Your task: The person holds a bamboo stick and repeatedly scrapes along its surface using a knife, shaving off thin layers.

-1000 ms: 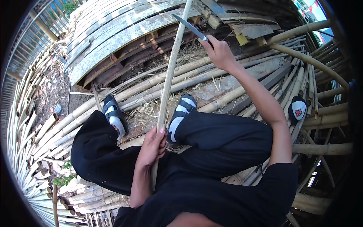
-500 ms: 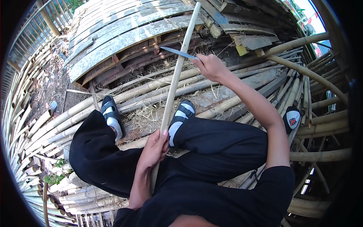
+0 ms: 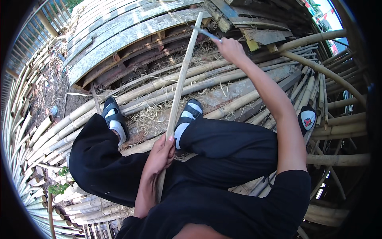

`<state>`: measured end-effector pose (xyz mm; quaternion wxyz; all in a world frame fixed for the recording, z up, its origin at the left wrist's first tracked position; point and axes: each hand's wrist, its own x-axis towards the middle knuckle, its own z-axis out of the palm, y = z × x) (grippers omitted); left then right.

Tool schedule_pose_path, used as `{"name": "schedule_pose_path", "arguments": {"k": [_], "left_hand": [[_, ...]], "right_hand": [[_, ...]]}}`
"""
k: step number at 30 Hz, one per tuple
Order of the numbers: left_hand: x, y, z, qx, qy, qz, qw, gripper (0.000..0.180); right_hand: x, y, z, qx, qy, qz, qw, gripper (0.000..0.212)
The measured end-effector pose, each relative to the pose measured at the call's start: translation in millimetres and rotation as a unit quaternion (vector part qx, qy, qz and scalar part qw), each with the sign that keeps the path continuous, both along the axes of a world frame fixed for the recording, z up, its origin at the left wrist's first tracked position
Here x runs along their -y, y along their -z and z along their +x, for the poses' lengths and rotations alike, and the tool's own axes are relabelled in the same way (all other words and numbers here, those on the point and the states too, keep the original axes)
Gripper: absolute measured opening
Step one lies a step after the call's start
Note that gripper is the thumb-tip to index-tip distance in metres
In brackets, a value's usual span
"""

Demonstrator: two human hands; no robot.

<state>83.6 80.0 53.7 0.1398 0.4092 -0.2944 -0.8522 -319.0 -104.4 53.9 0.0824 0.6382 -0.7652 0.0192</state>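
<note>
My left hand (image 3: 161, 153) is wrapped round the lower part of a long pale strip, bamboo or wood (image 3: 181, 81), which slants up and away from my lap. Its near end rests against my body between my legs. In my right hand (image 3: 231, 50) is the handle of a knife (image 3: 207, 33), mostly hidden by the fingers. The blade lies across the strip close to its far end and points left. My legs in black trousers (image 3: 234, 149) are spread to either side of the strip, with dark sandals on my feet.
Beyond my feet stands a low platform of weathered planks (image 3: 115, 38). Bamboo poles (image 3: 159, 95) lie across the ground, with thin shavings (image 3: 153, 113) scattered among them. Stacked boards (image 3: 262, 34) sit at the far right, near a bamboo frame (image 3: 322, 71). More poles (image 3: 30, 167) are piled left.
My right hand and the knife have moved away from me along the strip, toward its far end. The far end has dipped slightly toward me, while my left hand keeps its grip.
</note>
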Motion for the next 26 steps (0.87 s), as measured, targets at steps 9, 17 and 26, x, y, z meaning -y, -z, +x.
{"name": "schedule_pose_path", "arguments": {"k": [9, 17, 26], "left_hand": [[8.9, 7.2, 0.8, -0.005, 0.012, -0.027, 1.0, 0.029], [5.5, 13.2, -4.0, 0.045, 0.01, -0.076, 0.996, 0.029], [-2.7, 32.8, -7.3, 0.167, 0.047, -0.205, 0.963, 0.029]], "right_hand": [[-25.8, -44.5, -20.2, 0.21, 0.081, -0.117, 0.967, 0.061], [-53.8, -13.1, 75.8, 0.253, -0.174, 0.053, 0.95, 0.047], [-61.4, 9.0, 69.7, 0.168, -0.19, 0.05, 0.966, 0.046]]}}
